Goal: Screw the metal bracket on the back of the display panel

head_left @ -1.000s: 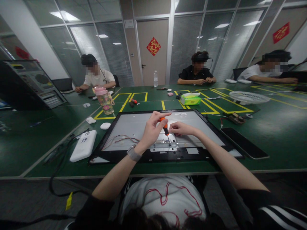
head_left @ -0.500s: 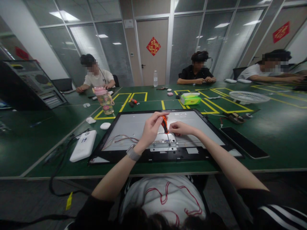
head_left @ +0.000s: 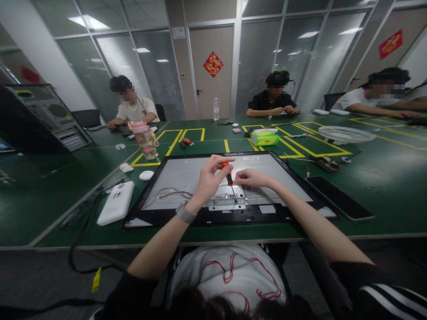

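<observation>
Screwdriver [head_left: 230, 178] leans over the bracket [head_left: 230, 207] on the panel [head_left: 176, 173], its handle partly covered by the left hand [head_left: 211, 177], which grips it. The right hand [head_left: 254, 178] curls beside the shaft; whether its fingertips pinch anything, I cannot tell. The tip is too small to make out. Wires [head_left: 176, 191] vanish behind the left wrist.
</observation>
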### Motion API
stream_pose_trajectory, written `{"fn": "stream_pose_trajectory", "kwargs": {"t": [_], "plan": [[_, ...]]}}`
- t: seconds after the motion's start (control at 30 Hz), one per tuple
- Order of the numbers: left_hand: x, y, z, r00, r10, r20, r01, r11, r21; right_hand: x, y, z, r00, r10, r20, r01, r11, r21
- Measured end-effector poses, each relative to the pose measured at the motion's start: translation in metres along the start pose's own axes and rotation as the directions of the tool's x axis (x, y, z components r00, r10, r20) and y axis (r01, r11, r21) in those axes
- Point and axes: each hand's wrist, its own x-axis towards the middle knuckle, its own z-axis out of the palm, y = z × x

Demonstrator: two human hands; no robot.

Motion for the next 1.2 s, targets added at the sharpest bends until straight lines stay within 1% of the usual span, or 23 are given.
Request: {"fn": "stream_pose_trajectory", "kwargs": {"t": [0.1,0.23,0.3,0.37,0.47,0.53,0.7,0.8,0.9,1.03,1.1,1.2], "plan": [[0.0001,-0.0011,-0.0017,1.0,0.015,-0.022,-0.014,1.0,0.021,0.0,0.0,-0.0002,1.0,0.007,0.004,-0.007,1.0,-0.004],[-0.0017,-0.002,-0.0025,0.998,-0.004,0.057,0.009,0.996,-0.087,0.0002,0.0003,0.0004,1.0,0.005,-0.001,-0.005,1.0,-0.017],[-0.0024,-0.001,-0.0014,0.997,-0.025,0.075,0.034,0.992,-0.119,0.0005,0.0005,0.0006,1.0,0.006,-0.006,-0.006,1.0,-0.021],[-0.0026,0.0007,0.0,0.999,-0.017,0.044,0.021,0.996,-0.083,0.0007,0.0002,0.0007,1.0,0.012,-0.01,-0.013,1.0,-0.017],[-0.0021,0.0026,0.0005,0.999,0.042,-0.027,-0.042,0.999,0.033,0.0002,-0.001,0.0006,1.0,0.012,-0.004,-0.012,1.0,-0.009],[-0.0019,0.0027,-0.0007,0.998,0.06,-0.035,-0.058,0.996,0.07,-0.0004,-0.0018,0.0005,1.0,0.006,-0.003,-0.006,1.0,-0.007],[-0.0022,0.0022,-0.0043,0.996,0.068,0.058,-0.067,0.998,-0.014,-0.0009,-0.0018,0.0006,1.0,0.003,-0.007,-0.003,1.0,-0.001],[-0.0027,0.0037,-0.0034,0.996,0.047,0.073,-0.045,0.999,-0.021,-0.0008,-0.0013,0.0006,1.0,0.005,-0.006,-0.005,1.0,0.001],[-0.003,0.0043,-0.0015,0.998,0.026,0.054,-0.027,0.999,0.021,-0.0011,-0.0023,0.0005,1.0,0.01,-0.015,-0.01,1.0,-0.007],[-0.0024,0.0019,0.0,0.998,0.065,-0.006,-0.064,0.996,0.067,-0.0022,-0.005,0.0002,1.0,0.014,-0.011,-0.014,1.0,-0.008],[-0.0019,0.0007,0.0003,0.997,0.08,-0.015,-0.079,0.996,0.049,-0.0026,-0.0057,0.0001,1.0,0.016,-0.009,-0.016,1.0,-0.005],[-0.0018,0.0009,0.0006,0.998,0.063,-0.007,-0.063,0.996,0.062,-0.0024,-0.0053,0.0001,1.0,0.016,-0.008,-0.016,1.0,-0.005]]}}
